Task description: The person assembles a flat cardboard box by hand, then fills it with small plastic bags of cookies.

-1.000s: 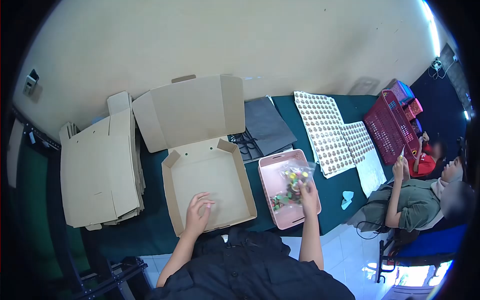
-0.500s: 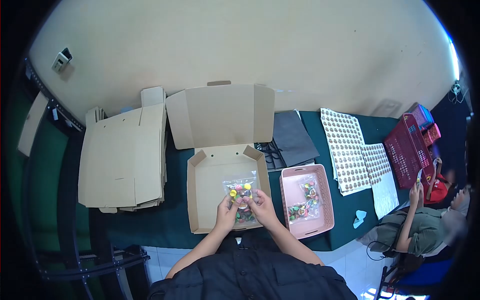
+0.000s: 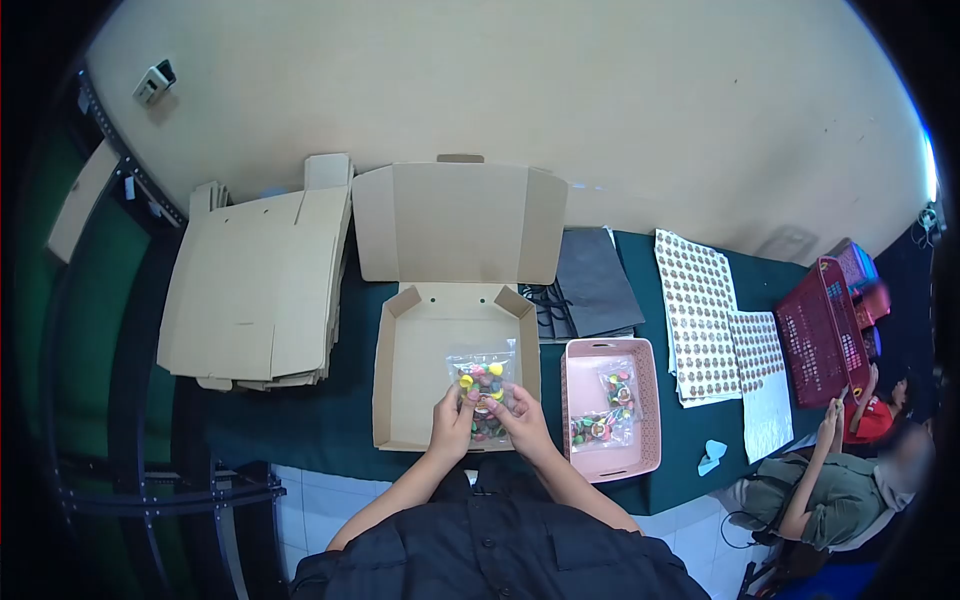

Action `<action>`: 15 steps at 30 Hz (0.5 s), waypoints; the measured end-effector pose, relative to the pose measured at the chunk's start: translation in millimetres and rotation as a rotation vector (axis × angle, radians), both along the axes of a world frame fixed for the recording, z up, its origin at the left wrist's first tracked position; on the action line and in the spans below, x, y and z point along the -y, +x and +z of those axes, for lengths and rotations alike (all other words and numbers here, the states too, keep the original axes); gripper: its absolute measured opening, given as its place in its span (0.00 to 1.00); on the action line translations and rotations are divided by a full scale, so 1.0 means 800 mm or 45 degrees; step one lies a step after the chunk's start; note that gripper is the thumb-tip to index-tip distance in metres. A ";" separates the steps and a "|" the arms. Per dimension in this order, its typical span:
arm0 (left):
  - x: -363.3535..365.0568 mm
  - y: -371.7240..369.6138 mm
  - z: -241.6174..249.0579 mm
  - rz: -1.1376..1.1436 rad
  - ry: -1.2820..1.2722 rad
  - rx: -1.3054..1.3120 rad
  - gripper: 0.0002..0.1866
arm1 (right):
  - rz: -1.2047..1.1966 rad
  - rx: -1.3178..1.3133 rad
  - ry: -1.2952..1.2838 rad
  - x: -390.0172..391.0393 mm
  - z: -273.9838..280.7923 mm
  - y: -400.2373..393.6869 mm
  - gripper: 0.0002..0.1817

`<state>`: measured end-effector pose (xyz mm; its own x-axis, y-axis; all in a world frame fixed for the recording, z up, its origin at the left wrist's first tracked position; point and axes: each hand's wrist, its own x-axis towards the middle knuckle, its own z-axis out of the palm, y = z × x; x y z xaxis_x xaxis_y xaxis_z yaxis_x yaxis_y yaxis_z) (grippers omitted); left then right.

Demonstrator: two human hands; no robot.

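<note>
A clear plastic bag of colourful candies [image 3: 487,368] is held between my two hands, above the front part of an open cardboard box [image 3: 409,375]. My left hand [image 3: 452,424] grips the bag's left side. On the right side, my right hand [image 3: 523,422] has its fingers closed on the same bag. Both thumbs press near a small round label, which they partly cover. To the right of the box, a pink basket [image 3: 655,415] holds two similar candy bags [image 3: 600,428], each with a round label.
Flattened cardboard boxes [image 3: 255,285] are stacked at left. Black paper bags [image 3: 596,280] lie behind the basket. Farther right are sticker sheets [image 3: 695,310], a crumpled blue scrap [image 3: 711,458] and a maroon crate [image 3: 822,325]. Another person [image 3: 840,485] sits at the right, with someone in red behind.
The whole view has shifted and tilted slightly. My hands stay on the candy bag in about the same place over the box.
</note>
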<state>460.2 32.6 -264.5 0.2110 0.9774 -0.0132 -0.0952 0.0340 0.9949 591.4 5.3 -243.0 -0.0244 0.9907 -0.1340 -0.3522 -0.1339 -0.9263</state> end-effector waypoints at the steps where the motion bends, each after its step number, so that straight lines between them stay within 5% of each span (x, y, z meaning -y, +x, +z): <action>1: 0.006 0.000 0.002 0.017 0.001 -0.003 0.19 | 0.027 -0.006 0.007 0.002 0.000 0.002 0.20; 9: 0.043 -0.004 -0.013 0.272 0.060 0.089 0.23 | 0.215 -0.165 -0.054 0.006 -0.037 0.006 0.18; 15: 0.041 0.008 0.005 0.126 0.173 -0.006 0.21 | 0.218 -0.108 0.029 0.008 -0.013 0.017 0.20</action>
<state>466.9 -0.2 -260.5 0.1139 0.9863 0.1195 -0.0871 -0.1099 0.9901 605.2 -1.4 -253.6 -0.2035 0.9738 -0.1019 -0.4026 -0.1781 -0.8979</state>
